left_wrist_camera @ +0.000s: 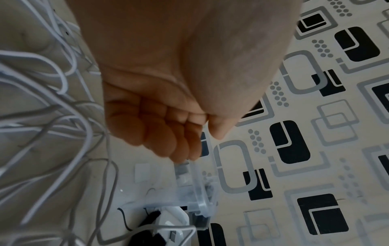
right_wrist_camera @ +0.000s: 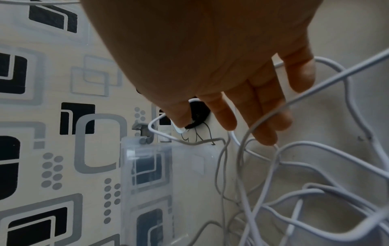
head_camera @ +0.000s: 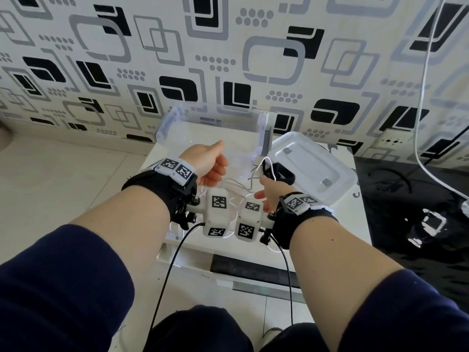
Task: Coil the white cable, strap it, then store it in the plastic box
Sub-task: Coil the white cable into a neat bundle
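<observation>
The white cable (head_camera: 236, 185) lies in loose, tangled loops on the white table (head_camera: 352, 224) between my hands, seen close up as white cable loops (right_wrist_camera: 336, 76) in the right wrist view. My left hand (head_camera: 222, 158) hovers by the clear plastic box (head_camera: 261, 123), its fingers (left_wrist_camera: 168, 138) loosely curled and holding nothing I can see. My right hand (head_camera: 261, 188) has straight fingers; its thumb (right_wrist_camera: 181, 123) touches the cable's end beside the black strap (right_wrist_camera: 197, 113). The strap (head_camera: 284, 174) lies between box and lid.
The box's white lid (head_camera: 312, 168) lies to the right of the box. The patterned wall stands right behind the box. A separate white cord (head_camera: 426, 85) hangs at the far right above dark floor. Thin black leads run from my wrist cameras towards my lap.
</observation>
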